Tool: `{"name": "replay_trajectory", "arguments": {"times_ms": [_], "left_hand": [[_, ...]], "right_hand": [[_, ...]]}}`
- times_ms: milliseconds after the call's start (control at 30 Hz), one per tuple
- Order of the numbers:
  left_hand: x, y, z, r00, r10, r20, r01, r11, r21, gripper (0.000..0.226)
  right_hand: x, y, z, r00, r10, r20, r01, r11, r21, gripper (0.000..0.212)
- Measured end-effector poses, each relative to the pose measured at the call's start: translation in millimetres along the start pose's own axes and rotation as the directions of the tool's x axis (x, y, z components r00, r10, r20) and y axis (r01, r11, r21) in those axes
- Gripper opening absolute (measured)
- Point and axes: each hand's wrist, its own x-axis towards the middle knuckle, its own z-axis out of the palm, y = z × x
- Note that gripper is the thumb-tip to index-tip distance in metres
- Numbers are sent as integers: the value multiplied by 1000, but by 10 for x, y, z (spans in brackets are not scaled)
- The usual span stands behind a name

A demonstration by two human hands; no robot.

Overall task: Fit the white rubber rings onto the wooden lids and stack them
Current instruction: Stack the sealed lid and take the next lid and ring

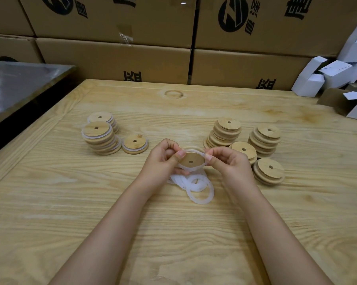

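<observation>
Your left hand (163, 159) and right hand (229, 161) hold one wooden lid (191, 160) between them, just above the bench (111, 212). Both hands have curled fingers and pinch the white rubber ring (184, 168) against the lid's rim with the thumbs. The ring hugs the near edge of the lid and runs up to your right thumb. The lid's face with its small centre hole tilts toward you.

Directly below your hands, on the side nearer you, a loose heap of white rings (200, 188) lies flat on the bench, overlapping one another.

To the left of your left hand stand the ringed lids: a single one (135, 144) closest, then a leaning stack (100, 138), with a second stack (103, 120) just behind it.

To the right of your right hand are four piles of bare lids (227, 130), standing near each other.

Beyond your hands, cardboard cartons (132, 58) form a wall. Small white boxes (327, 75) are heaped at the far right, and a metal surface (19, 83) lies at the far left.
</observation>
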Motion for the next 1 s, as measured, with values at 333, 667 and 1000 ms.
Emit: {"name": "replay_trajectory", "arguments": {"times_ms": [333,667,1000], "left_hand": [[2,-8,-52,999,33,41,-34,999,18,12],[16,-33,-82,999,28,16,-28,1000,14,13],[34,-36,-91,1000,-17,-1,17,1000,-10,12]], "right_hand": [[-14,5,40,999,-45,-20,45,999,-13,8],[-21,-13,62,999,-46,-6,46,996,-82,14],[-4,33,87,999,-19,-48,13,993,-113,14]]}}
